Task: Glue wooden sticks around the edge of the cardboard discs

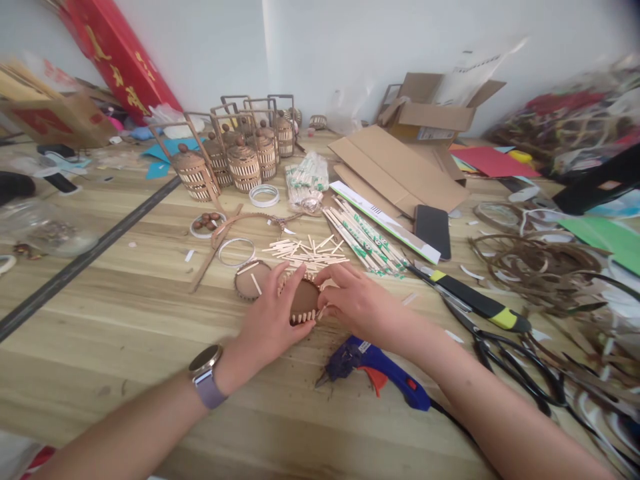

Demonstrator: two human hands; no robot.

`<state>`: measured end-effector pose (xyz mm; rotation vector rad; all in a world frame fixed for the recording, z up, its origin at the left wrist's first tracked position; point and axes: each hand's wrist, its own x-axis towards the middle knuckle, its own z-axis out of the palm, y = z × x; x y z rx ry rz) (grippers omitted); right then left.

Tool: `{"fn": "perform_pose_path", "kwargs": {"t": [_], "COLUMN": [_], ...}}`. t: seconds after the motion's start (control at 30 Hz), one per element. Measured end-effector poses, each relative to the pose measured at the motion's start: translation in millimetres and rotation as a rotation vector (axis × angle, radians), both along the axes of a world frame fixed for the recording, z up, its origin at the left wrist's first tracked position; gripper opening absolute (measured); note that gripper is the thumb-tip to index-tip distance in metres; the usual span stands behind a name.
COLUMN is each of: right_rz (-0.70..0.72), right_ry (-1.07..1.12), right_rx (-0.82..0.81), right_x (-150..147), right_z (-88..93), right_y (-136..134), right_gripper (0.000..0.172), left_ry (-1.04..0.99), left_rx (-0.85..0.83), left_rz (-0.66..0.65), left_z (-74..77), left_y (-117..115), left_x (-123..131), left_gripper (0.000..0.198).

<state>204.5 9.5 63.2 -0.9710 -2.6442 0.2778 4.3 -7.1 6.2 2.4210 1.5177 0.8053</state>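
Light: bright, even | shadows: soft | edges: stretched | far-right clutter (565, 127): blurred, perhaps defocused

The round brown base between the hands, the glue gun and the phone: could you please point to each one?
Round brown base (304, 297): head view, bare inside surface.
Glue gun (393, 371): head view, blue body.
Phone (433, 232): head view, middle of its dark face.

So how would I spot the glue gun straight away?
On the wooden table, find the person's right hand. Just nearer the camera, below that hand, lies the glue gun. Blue with a red trigger, it stands apart from the black scissors farther right.
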Motion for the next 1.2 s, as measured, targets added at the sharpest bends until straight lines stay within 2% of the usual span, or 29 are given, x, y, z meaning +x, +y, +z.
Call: {"fn": "perform_pose_path", "kwargs": {"t": [0.17, 0.6, 1.0, 1.2], "right_rz": [0.030, 0.055, 0.061, 0.055], "right_ry": [-0.052, -0.126, -0.030, -0.009], "right_rx": [0.133, 0.310, 0.404, 0.397], "right_x": [-3, -9, -9, -7], "right_z": [-12.2, -11.7, -20.5, -22.2], "right_y": [1, 0, 4, 4], "right_gripper": [0.012, 0.009, 0.018, 0.020], "left_ry": [-0.020, -0.025, -0.036, -0.027], "left_rx": [-0.008, 0.000, 0.006, 0.006], "left_rz": [-0.026, -0.036, -0.049, -0.057], "left_z": [-1.2, -3.0, -2.4, -1.3], "left_y": [1, 1, 1, 1], "left_x": [-1, -2, -3, -3], "left_gripper": [0.091, 0.090, 0.092, 0.093]}}
